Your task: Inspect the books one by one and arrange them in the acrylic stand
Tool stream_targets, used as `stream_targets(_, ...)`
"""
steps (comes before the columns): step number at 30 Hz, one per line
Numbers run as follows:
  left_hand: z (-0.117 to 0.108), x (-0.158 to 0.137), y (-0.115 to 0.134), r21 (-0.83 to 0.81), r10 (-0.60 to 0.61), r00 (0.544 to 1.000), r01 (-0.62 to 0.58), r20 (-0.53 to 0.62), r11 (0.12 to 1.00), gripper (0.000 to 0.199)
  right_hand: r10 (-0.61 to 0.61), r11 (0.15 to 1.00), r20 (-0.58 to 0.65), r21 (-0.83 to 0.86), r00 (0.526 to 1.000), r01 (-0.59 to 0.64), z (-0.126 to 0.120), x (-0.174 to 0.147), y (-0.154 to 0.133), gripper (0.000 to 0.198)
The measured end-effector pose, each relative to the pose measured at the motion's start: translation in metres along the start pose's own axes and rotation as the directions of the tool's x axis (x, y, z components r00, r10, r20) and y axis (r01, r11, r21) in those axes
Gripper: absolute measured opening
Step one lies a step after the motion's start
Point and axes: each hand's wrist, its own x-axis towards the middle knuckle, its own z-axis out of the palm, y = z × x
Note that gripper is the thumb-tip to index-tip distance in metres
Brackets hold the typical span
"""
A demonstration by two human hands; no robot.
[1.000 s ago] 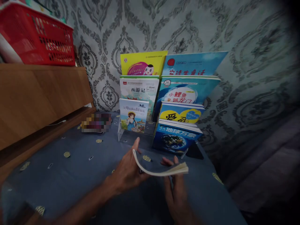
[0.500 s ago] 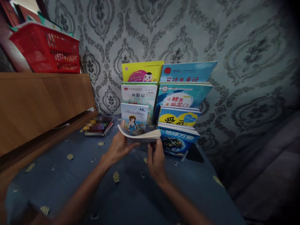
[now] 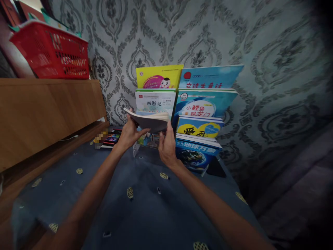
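Note:
Between my two hands I hold a thin paperback book (image 3: 153,124), its page edges facing up and a dark grey cover towards me. My left hand (image 3: 129,133) is closed on its left end, thumb along the lower side. Gripping the right end is my right hand (image 3: 168,144), fingers bent beneath it. Right behind stands a book with a picture cover (image 3: 149,140), mostly hidden by the held book and my hands. Above it shows a white book (image 3: 156,100) with Chinese title letters, and a yellow book (image 3: 159,77) rises at the back.
To the right stand tiered books: a light blue one (image 3: 210,76), a teal one (image 3: 208,102), a yellow-and-blue one (image 3: 200,127) and an earth-picture book (image 3: 195,154). More books (image 3: 110,139) lie left on the dark cloth (image 3: 145,215). A red basket (image 3: 52,52) sits on a wooden cabinet (image 3: 49,114).
Both hands have lifted the held book and carried it slightly left. It now covers most of the front picture-cover book that showed before.

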Motion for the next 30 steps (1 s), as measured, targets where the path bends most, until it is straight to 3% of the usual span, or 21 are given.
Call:
stream_targets(12,0.001,-0.001,-0.005,0.046,0.022,1.0,-0.023,0.017,0.999,0.112,0.019,1.0,0.005,0.01,1.0,-0.019,0.0,-0.007,0.0,0.061)
stream_targets(23,-0.002,-0.001,-0.003,0.052,-0.043,0.999,0.041,0.032,0.998,0.093,0.025,1.0,0.039,0.0,0.999,-0.025,0.002,-0.011,0.005,0.061)
stream_targets(30,0.001,-0.004,-0.007,0.042,-0.024,1.0,0.024,-0.002,0.999,0.077,0.018,1.0,0.031,0.013,0.999,-0.019,0.004,-0.014,0.007,0.062)
